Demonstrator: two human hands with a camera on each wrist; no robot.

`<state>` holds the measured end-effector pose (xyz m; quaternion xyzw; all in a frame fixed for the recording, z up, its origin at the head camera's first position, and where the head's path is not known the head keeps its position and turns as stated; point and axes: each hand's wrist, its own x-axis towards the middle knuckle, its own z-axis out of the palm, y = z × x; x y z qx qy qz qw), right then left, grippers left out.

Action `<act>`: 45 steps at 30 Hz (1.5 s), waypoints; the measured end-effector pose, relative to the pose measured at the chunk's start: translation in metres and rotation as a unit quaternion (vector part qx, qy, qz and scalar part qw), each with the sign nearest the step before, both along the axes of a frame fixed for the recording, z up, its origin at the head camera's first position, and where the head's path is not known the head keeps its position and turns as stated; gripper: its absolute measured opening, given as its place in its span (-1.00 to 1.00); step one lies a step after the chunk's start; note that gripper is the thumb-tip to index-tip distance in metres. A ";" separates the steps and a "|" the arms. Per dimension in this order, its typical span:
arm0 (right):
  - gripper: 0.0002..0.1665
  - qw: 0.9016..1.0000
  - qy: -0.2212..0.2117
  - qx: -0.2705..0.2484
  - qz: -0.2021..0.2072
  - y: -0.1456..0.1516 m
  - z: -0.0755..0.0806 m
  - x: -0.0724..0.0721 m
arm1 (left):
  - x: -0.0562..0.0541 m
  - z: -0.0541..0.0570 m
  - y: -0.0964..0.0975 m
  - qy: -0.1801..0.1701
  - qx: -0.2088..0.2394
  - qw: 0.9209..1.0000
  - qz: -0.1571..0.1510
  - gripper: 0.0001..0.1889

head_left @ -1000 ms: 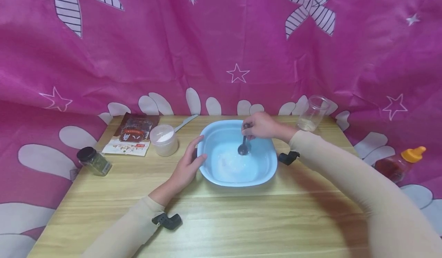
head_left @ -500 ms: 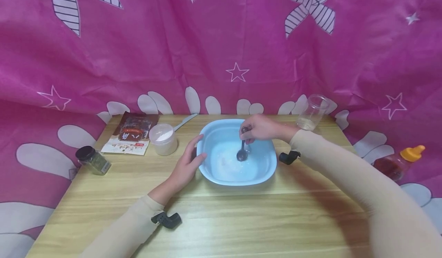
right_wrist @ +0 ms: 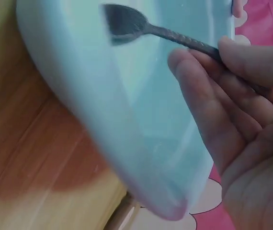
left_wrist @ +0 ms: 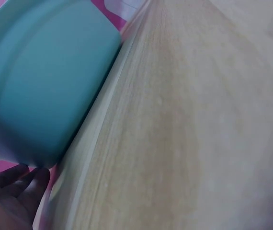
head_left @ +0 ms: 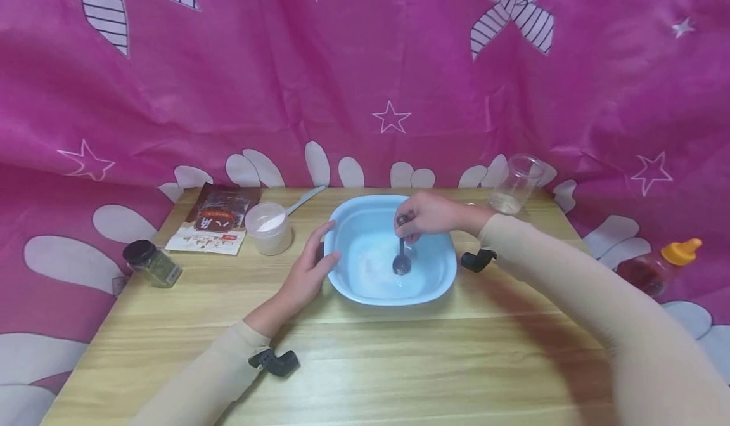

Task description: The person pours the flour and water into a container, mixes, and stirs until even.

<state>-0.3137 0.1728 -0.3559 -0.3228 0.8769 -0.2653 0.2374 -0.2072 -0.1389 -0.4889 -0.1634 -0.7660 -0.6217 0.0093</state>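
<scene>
A light blue plastic basin (head_left: 365,297) stands on the table with some whitish matter, perhaps in liquid, at its bottom. My left hand (head_left: 305,277) holds its left rim, thumb over the edge and the other fingers against the outer wall; those fingertips (left_wrist: 41,178) show in the left wrist view. Over the basin's far right side, my right hand (head_left: 428,215) pinches a small dark spoon (head_left: 402,265) by the handle. The spoon's bowl points down inside the basin. In the right wrist view the spoon (right_wrist: 127,23) lies between thumb and fingers.
Left of the basin are a tub of white powder (head_left: 269,239), a light-coloured utensil (head_left: 306,200), a spice packet (head_left: 213,223) and a black-lidded jar (head_left: 154,264). A clear cup (head_left: 516,188) stands back right. A yellow-capped sauce bottle (head_left: 656,272) is far right.
The spoon's bowl has shifted a little toward the near side of the basin, the right hand moving slightly with it. The left hand keeps its place on the rim.
</scene>
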 end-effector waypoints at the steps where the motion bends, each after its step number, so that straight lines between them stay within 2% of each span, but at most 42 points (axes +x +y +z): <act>1: -0.92 1.000 0.007 -0.006 -0.006 -0.001 -0.001 -0.001 | 0.000 0.000 0.000 0.000 -0.001 1.000 0.000 -0.32; 5: -0.94 0.998 0.046 0.001 -0.053 0.000 -0.002 -0.003 | 0.000 0.000 0.000 0.000 -0.002 1.000 -0.002 -0.32; 7: -0.94 0.997 0.044 0.011 -0.059 0.003 -0.001 -0.003 | 0.000 0.001 0.000 0.001 -0.002 1.000 -0.004 -0.32; 12: -0.87 1.000 -0.025 -0.002 -0.005 0.000 0.000 0.000 | 0.001 0.003 0.001 0.000 -0.003 1.000 -0.001 -0.31; 14: -0.83 0.999 -0.038 -0.016 0.004 -0.003 -0.001 0.001 | 0.002 0.003 0.001 0.000 -0.005 1.000 0.002 -0.31; 16: -0.83 0.999 -0.024 -0.022 -0.005 -0.006 -0.003 -0.001 | 0.002 0.002 0.000 0.001 -0.006 1.000 0.003 -0.31; 21: -0.93 0.997 0.037 -0.011 -0.069 -0.003 -0.004 -0.006 | 0.001 0.001 0.000 0.001 -0.009 1.000 0.000 -0.31; 23: -0.94 0.996 0.038 -0.002 -0.080 0.001 -0.002 -0.006 | 0.001 0.000 0.001 0.001 -0.009 1.000 -0.001 -0.31; 26: -0.91 0.999 0.016 0.009 -0.049 0.003 -0.002 -0.004 | 0.000 0.001 0.000 0.001 -0.010 1.000 0.000 -0.31; 29: -0.87 1.000 -0.022 -0.001 -0.012 0.001 -0.004 -0.002 | 0.001 0.002 0.000 -0.001 -0.010 1.000 0.002 -0.31; 31: -0.85 0.999 -0.034 -0.016 -0.005 -0.003 -0.005 -0.001 | 0.001 0.002 0.000 -0.002 -0.009 1.000 0.003 -0.31; 33: -0.87 0.999 -0.024 -0.031 -0.023 -0.007 -0.006 -0.001 | 0.001 0.001 0.000 -0.003 -0.008 1.000 0.004 -0.31; 35: -0.90 0.998 0.004 -0.036 -0.050 -0.009 -0.005 -0.001 | 0.001 0.000 -0.001 -0.003 -0.008 1.000 0.005 -0.31; 37: -0.93 0.996 0.034 -0.030 -0.080 -0.008 -0.006 -0.004 | 0.001 -0.001 -0.001 -0.002 -0.008 1.000 0.004 -0.31; 39: -0.93 0.994 0.059 -0.018 -0.093 -0.004 -0.005 -0.006 | 0.001 -0.001 -0.001 -0.001 -0.008 1.000 0.002 -0.31; 41: -0.92 0.994 0.064 -0.005 -0.084 0.000 -0.004 -0.006 | 0.000 0.000 -0.001 -0.001 -0.009 1.000 0.001 -0.31; 45: -0.93 0.999 0.027 -0.001 -0.029 0.000 -0.005 -0.003 | 0.001 0.001 -0.001 -0.004 -0.011 1.000 0.002 -0.31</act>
